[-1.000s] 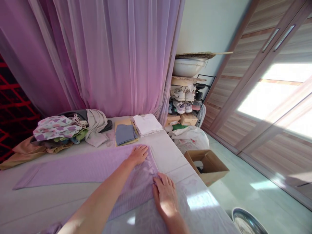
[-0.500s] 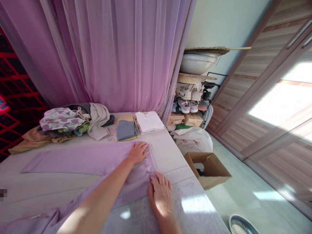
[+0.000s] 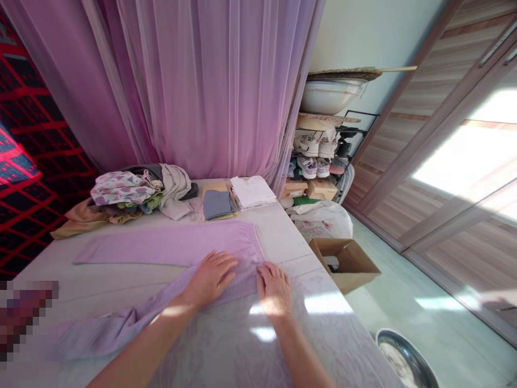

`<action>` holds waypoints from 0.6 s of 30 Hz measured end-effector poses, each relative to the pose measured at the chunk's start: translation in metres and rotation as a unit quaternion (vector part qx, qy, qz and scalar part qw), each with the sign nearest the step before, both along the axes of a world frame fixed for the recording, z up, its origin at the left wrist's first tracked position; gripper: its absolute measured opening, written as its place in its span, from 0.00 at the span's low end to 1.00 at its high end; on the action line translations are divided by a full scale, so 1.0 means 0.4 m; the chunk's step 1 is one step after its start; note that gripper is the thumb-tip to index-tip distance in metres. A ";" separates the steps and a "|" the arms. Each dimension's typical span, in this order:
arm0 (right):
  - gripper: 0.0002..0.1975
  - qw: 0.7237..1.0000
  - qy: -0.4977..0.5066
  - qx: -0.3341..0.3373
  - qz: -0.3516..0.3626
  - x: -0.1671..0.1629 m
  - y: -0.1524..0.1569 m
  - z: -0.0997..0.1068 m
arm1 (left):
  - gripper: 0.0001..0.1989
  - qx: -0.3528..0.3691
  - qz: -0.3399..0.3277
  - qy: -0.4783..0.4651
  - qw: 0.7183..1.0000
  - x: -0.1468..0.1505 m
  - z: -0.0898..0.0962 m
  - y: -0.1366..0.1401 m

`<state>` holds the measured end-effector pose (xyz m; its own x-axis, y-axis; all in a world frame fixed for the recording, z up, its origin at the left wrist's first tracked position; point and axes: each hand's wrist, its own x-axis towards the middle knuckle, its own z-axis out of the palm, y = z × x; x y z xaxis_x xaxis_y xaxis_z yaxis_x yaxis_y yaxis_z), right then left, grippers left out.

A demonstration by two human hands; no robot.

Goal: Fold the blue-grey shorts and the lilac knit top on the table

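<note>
Lavender ribbed trousers [image 3: 161, 243] lie spread on the pale covered surface [image 3: 210, 347], the gathered waistband toward the right. The far leg stretches out straight to the left; the near leg runs diagonally down and is rumpled at its end. Over the upper part of the near leg is my left hand [image 3: 212, 277], palm down with its fingers apart. My right hand [image 3: 276, 291] is at the near end of the waistband, its fingers bent over the edge and its thumb close against them, closed on the fabric.
A heap of clothes [image 3: 129, 191] stands at the back left. Beside it are a folded grey-blue garment [image 3: 217, 205] and folded white cloth [image 3: 252, 191]. Past the right edge are a cardboard box [image 3: 355, 277], a shoe rack [image 3: 323, 153] and a metal basin [image 3: 407, 358].
My left hand has drawn back from the far part of the waistband to the near leg. My right hand's fingers have bent in at the waistband edge. The view has shifted slightly.
</note>
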<state>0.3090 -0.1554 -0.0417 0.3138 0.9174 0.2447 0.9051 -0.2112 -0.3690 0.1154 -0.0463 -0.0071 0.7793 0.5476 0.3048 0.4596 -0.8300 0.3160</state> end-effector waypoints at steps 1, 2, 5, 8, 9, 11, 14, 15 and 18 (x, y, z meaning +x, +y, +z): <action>0.15 1.000 -0.001 0.000 0.001 0.001 0.001 -0.001 | 0.13 0.008 -0.007 -0.015 1.000 -0.031 0.004 -0.031; 0.16 1.000 -0.001 0.000 0.002 0.004 0.002 -0.004 | 0.12 0.014 -0.010 -0.022 1.000 -0.059 0.006 -0.057; 0.19 1.000 0.003 0.006 0.007 0.020 0.004 -0.027 | 0.10 0.031 -0.020 -0.011 0.999 -0.129 -0.003 -0.109; 0.23 0.999 0.023 0.015 0.030 0.051 0.001 -0.060 | 0.10 0.043 -0.004 0.007 0.999 -0.185 -0.029 -0.122; 0.25 0.998 0.031 0.013 0.047 0.064 -0.002 -0.068 | 0.12 0.047 0.005 0.009 0.999 -0.200 -0.038 -0.121; 0.29 0.995 0.045 -0.004 0.085 0.086 -0.009 -0.072 | 0.15 0.056 0.020 0.010 0.998 -0.221 -0.053 -0.118; 0.31 0.992 0.044 -0.038 0.116 0.102 -0.015 -0.047 | 0.12 0.061 0.036 0.015 0.997 -0.226 -0.062 -0.113; 0.29 0.991 0.037 -0.049 0.115 0.101 -0.015 -0.032 | 0.11 0.062 0.040 0.020 0.997 -0.221 -0.062 -0.113; 0.23 0.992 0.003 -0.079 0.102 0.088 -0.012 0.011 | 0.10 0.065 0.053 0.045 0.995 -0.201 -0.055 -0.115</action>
